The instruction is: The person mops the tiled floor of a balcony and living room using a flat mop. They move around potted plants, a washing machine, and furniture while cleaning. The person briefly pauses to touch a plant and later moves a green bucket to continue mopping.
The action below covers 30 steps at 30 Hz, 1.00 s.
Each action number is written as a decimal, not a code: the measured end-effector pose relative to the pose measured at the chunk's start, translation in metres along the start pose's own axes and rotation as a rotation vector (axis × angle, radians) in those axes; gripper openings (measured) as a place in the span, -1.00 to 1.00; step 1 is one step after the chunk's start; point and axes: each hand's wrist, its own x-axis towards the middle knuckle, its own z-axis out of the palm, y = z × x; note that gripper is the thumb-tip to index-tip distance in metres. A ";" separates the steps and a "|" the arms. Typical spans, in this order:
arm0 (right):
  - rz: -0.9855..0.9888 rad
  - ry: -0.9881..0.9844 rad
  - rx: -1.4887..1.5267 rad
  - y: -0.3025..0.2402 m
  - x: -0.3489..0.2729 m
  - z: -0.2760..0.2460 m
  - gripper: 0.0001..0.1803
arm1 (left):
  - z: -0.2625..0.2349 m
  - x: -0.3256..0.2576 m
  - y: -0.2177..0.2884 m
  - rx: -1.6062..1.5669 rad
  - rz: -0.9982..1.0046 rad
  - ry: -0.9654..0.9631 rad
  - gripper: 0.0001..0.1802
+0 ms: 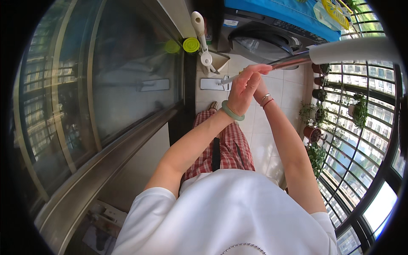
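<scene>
Up close: wearing white T-shirt [229, 204] w/ beaded chain [244, 245] at neckline, btm ctr of frame; w/ thick white handle end of flat mop [293, 60] jutting in at upper rt. Clutching mop's metal pole just above ctr w/ left grip [243, 91], w/ fingers wrapped round; w/ pale green bangle [232, 112] on that wrist. Holding right grip [260, 88] right next to it, mostly hidden behind left, so can't tell if closed on pole or not; w/ silver bracelet [265, 97] + thin red cord [268, 103] on that wrist.

Below grips, mid-frame: wearing red-and-white plaid trousers [202, 146]. At floor lvl, upper ctr: w/ white rectangular mop head [208, 84] flat on pale tile floor [260, 127], mirrored in big glass panel [131, 55] at left. Just past mop head: prob. off-white long-handled dustpan [206, 58], w/ lime-green round lid [191, 44] to its left.

Farther back, top ctr to upper rt: dk gray front-load washer [263, 42] under blue cover [276, 13], w/ yellow plastic basket [335, 12] on top. Along rt side: potted plants [313, 134] by dark-barred window [352, 148]; beyond, bldgs, too blown-out for detail.
</scene>
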 end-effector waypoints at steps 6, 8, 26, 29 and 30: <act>-0.173 0.031 -0.748 -0.014 0.036 0.034 -0.50 | -0.021 0.020 0.028 0.538 0.400 0.252 -0.27; -0.096 0.115 -0.760 -0.032 0.019 0.053 -0.54 | -0.024 0.025 0.033 0.503 0.438 0.269 -0.20; -0.413 0.265 -0.250 0.049 -0.099 0.094 -0.87 | 0.034 -0.045 0.082 0.268 0.259 -0.157 -0.75; -0.363 0.269 -0.241 0.050 -0.128 0.078 -0.88 | 0.054 -0.069 0.088 0.232 0.212 -0.326 -0.73; -0.357 0.266 -0.216 0.050 -0.133 0.073 -0.89 | 0.061 -0.072 0.092 0.230 0.188 -0.390 -0.72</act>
